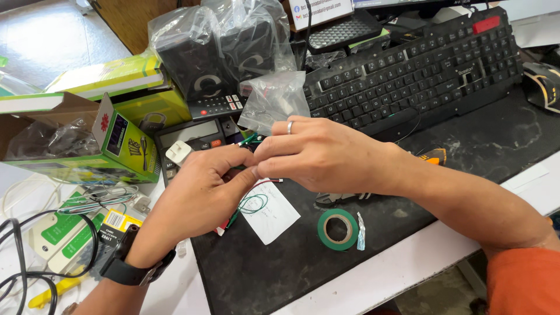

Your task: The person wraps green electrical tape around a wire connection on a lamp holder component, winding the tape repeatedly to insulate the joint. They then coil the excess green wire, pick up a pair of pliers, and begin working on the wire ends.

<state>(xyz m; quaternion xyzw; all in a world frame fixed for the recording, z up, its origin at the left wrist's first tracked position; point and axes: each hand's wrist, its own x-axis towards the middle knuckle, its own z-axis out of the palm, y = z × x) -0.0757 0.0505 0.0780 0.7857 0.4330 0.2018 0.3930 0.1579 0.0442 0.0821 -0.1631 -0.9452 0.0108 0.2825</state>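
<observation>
Between the fingertips, at the middle of the black mat [373, 256]: thin wires [249, 140], green among them, pinched from both sides. Left hand [201, 186], wearing a dark wristwatch [125, 265]: thumb and forefinger closed on the wire ends. Right hand [318, 153], ring on one finger: fingertips pressed together on the same ends, meeting the left hand's.

Step in hand, by judgement: joining or twisting the wire ends; the next move would call for a steady pinch and something to cover the joint.

Under the hands: more green and red wire looped on a white paper slip [271, 216]. Near right: green tape roll [338, 229], lying flat. Far: clear plastic bag [274, 100] against a black keyboard [420, 70]. Left: desk calculator [195, 137] and a green carton [125, 143].
</observation>
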